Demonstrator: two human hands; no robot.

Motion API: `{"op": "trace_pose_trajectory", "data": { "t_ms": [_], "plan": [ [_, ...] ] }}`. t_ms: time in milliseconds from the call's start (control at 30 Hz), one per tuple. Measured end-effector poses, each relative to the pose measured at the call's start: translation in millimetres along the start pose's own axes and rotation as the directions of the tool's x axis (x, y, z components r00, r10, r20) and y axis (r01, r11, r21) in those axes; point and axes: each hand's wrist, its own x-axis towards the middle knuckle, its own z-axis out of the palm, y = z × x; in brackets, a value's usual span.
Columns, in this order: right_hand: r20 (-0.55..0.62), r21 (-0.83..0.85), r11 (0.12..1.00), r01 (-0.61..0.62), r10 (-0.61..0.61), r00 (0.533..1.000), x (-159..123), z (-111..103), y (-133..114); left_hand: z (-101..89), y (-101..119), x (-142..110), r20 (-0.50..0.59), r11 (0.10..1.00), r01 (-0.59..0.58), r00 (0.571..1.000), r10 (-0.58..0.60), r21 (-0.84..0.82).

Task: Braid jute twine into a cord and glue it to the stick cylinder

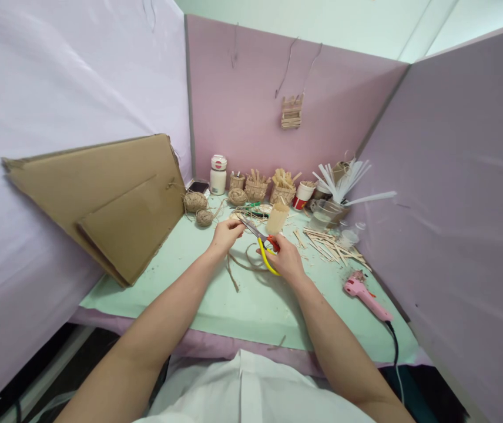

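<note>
My right hand [287,260] grips a pair of scissors [260,236] by the yellow and orange handles. The blades point up and to the left, reaching the fingertips of my left hand [227,236]. Thumb and fingers of that hand are pinched together on thin jute twine, though the grip itself is partly hidden. Below the hands, a length of jute twine [234,275] lies in loose loops on the green tabletop [251,311]. Just beyond the scissors stands a small holder of pale wooden sticks [278,217].
Balls of twine [195,202] sit at the back left near a large cardboard piece [137,205]. Stick-filled baskets [257,188] and a white bottle [218,175] line the back. On the right lie loose wooden sticks [333,245] and a corded pink glue gun [368,298].
</note>
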Motion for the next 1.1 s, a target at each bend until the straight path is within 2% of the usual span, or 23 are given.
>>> {"op": "trace_pose_trajectory", "data": {
  "t_ms": [233,333,467,533,600,667,733,800,900,1033,1100],
  "plan": [
    [0.03,-0.008,1.0,0.006,-0.005,1.0,0,-1,2,-1.1,2,0,0.012,0.999,-0.025,1.0,0.024,0.032],
    [0.027,0.006,1.0,-0.006,0.006,1.0,0,-1,1,0.1,3,-1,0.018,1.0,-0.01,1.0,0.01,-0.01],
    [-0.084,0.182,0.981,-0.062,0.078,0.993,4,-2,3,3.0,5,-2,0.036,0.988,0.08,0.996,-0.076,-0.134],
    [-0.2,0.296,0.947,-0.122,0.187,0.962,9,-6,10,3.5,6,-3,0.072,0.969,0.145,0.989,-0.133,-0.201],
    [-0.311,0.373,0.909,-0.186,0.312,0.898,15,-11,23,2.9,7,-3,0.134,0.938,0.217,0.973,-0.187,-0.271],
    [-0.349,0.402,0.87,-0.283,0.432,0.831,21,-19,38,1.3,8,-4,0.208,0.894,0.29,0.951,-0.229,-0.342],
    [-0.313,0.325,0.84,-0.434,0.528,0.789,25,-27,53,-0.7,9,-3,0.254,0.847,0.344,0.932,-0.257,-0.405],
    [-0.258,0.174,0.834,-0.524,0.552,0.793,26,-34,65,-2.5,10,-2,0.254,0.819,0.37,0.925,-0.282,-0.439],
    [-0.198,-0.036,0.812,-0.582,0.565,0.801,24,-40,75,-4.3,11,-1,0.229,0.809,0.367,0.929,-0.291,-0.459],
    [-0.133,-0.215,0.715,-0.665,0.653,0.745,22,-41,79,-5.4,12,-1,0.301,0.779,0.381,0.918,-0.256,-0.498],
    [-0.087,-0.289,0.688,-0.666,0.674,0.734,21,-41,80,-5.7,12,-1,0.336,0.766,0.398,0.908,-0.251,-0.504]
  ]
}}
